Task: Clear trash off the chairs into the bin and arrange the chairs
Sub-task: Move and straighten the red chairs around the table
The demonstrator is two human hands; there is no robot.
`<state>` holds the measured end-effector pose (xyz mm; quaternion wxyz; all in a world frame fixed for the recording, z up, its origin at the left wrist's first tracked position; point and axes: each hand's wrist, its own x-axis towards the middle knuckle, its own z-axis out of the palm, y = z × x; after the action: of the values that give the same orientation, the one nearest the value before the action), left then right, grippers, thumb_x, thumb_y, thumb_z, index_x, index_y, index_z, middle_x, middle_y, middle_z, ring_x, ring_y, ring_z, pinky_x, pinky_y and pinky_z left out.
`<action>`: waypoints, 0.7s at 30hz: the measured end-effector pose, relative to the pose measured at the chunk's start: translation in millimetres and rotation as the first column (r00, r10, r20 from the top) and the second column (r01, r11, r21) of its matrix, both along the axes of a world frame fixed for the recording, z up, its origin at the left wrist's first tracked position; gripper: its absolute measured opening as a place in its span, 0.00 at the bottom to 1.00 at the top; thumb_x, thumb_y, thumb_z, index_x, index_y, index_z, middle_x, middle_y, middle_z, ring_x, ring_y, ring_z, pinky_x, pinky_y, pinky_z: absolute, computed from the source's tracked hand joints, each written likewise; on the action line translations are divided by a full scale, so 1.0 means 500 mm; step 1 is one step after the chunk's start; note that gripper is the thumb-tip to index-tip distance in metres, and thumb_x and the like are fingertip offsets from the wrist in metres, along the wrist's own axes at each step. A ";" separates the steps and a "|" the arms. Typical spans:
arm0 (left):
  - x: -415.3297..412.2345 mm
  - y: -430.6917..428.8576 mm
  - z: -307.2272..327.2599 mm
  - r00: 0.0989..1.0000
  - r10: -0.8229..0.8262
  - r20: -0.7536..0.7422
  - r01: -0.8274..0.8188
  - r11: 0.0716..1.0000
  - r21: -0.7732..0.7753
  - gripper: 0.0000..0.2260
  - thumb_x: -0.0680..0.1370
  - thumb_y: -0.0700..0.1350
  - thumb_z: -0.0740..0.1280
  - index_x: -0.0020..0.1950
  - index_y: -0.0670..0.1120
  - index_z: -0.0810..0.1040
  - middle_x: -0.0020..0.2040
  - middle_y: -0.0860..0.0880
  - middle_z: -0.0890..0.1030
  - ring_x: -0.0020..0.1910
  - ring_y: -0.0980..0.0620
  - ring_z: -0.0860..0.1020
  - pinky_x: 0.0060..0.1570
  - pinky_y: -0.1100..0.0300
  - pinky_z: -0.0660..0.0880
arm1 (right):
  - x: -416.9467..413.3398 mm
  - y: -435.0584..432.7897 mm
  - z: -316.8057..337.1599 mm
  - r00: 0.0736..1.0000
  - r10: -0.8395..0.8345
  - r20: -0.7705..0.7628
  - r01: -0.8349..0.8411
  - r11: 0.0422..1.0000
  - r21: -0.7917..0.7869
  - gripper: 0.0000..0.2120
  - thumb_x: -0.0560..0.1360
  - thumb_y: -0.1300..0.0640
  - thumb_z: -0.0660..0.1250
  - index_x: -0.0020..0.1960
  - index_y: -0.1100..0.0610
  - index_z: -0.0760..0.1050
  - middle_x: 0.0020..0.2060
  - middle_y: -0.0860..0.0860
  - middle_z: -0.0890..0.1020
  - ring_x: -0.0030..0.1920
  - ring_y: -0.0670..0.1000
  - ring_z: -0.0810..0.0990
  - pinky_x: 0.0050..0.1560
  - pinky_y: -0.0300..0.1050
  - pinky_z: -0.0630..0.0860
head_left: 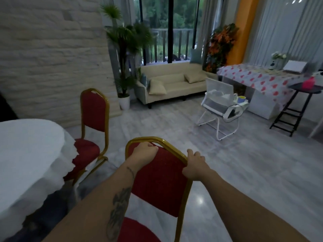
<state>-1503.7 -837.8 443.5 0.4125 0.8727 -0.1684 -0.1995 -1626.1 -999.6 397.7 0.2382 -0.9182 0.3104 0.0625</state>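
Observation:
A red padded chair with a gold metal frame (pixel 157 182) stands right in front of me, its back toward me. My left hand (pixel 144 152) grips the top left of its backrest. My right hand (pixel 194 165) holds the gold frame at the top right corner. A second red and gold chair (pixel 93 112) stands farther left, its seat partly under the white tablecloth. A white mesh chair (pixel 219 95) with a yellow cup and pale clutter on its seat stands across the room. No bin is in view.
A round table with a white cloth (pixel 29 154) fills the left. A beige sofa (pixel 173 84) and potted plants stand by the window. A table with a heart-print cloth (pixel 258 79) and a black stand (pixel 293 109) are at the right. Grey floor lies between.

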 end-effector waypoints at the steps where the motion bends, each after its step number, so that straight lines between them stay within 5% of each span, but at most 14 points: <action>1: 0.000 -0.032 -0.009 1.000 0.016 -0.002 -0.016 1.000 0.023 0.09 0.77 0.50 0.63 0.39 0.49 0.75 0.40 0.45 0.82 0.39 0.47 0.79 0.39 0.55 0.73 | 0.007 -0.030 -0.010 1.000 0.016 -0.010 -0.016 1.000 0.027 0.39 0.75 0.55 0.66 0.79 0.56 0.49 0.73 0.60 0.60 0.72 0.65 0.60 0.65 0.57 0.70; 4: 0.002 -0.127 -0.034 0.992 0.110 -0.059 -0.105 0.991 0.082 0.11 0.77 0.54 0.63 0.52 0.48 0.77 0.53 0.43 0.82 0.48 0.46 0.79 0.42 0.57 0.69 | 0.032 -0.123 -0.048 0.995 0.100 -0.011 -0.097 0.986 0.139 0.33 0.77 0.54 0.64 0.78 0.58 0.55 0.71 0.60 0.67 0.68 0.62 0.70 0.57 0.51 0.72; 6: 0.012 -0.174 -0.055 0.968 0.225 -0.109 -0.216 0.973 0.086 0.26 0.76 0.58 0.64 0.70 0.44 0.70 0.66 0.43 0.76 0.63 0.42 0.76 0.53 0.58 0.69 | 0.041 -0.150 -0.071 0.984 0.176 0.009 -0.175 0.971 0.165 0.20 0.79 0.52 0.62 0.68 0.58 0.69 0.61 0.58 0.77 0.57 0.58 0.78 0.50 0.49 0.75; 9: 0.022 -0.238 -0.091 0.931 0.312 -0.190 -0.301 0.950 0.085 0.43 0.74 0.63 0.66 0.79 0.39 0.54 0.76 0.40 0.66 0.72 0.40 0.69 0.68 0.52 0.68 | 0.040 -0.155 -0.122 0.976 0.214 0.048 -0.219 0.957 0.189 0.09 0.79 0.50 0.63 0.55 0.55 0.72 0.48 0.54 0.79 0.46 0.55 0.79 0.41 0.48 0.74; 15: 0.003 -0.303 -0.140 0.877 0.458 -0.146 -0.431 0.884 0.180 0.52 0.75 0.59 0.69 0.79 0.38 0.35 0.81 0.35 0.47 0.76 0.36 0.62 0.70 0.49 0.65 | 0.022 -0.167 -0.160 0.969 0.190 0.160 -0.221 0.953 0.207 0.05 0.77 0.51 0.65 0.48 0.51 0.71 0.41 0.50 0.79 0.39 0.51 0.79 0.41 0.49 0.78; 21: -0.016 -0.298 -0.156 0.878 0.472 -0.086 -0.450 0.872 0.192 0.52 0.71 0.56 0.69 0.81 0.42 0.36 0.81 0.38 0.52 0.73 0.36 0.66 0.66 0.47 0.69 | 0.002 -0.177 -0.152 0.947 0.294 0.126 -0.315 0.926 0.207 0.08 0.74 0.50 0.69 0.45 0.50 0.70 0.39 0.48 0.78 0.39 0.50 0.78 0.36 0.44 0.72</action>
<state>-1511.5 -986.6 365.3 0.3840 0.9041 0.0892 -0.1649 -1624.9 -1088.0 321.8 0.3417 -0.9243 0.1436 0.0908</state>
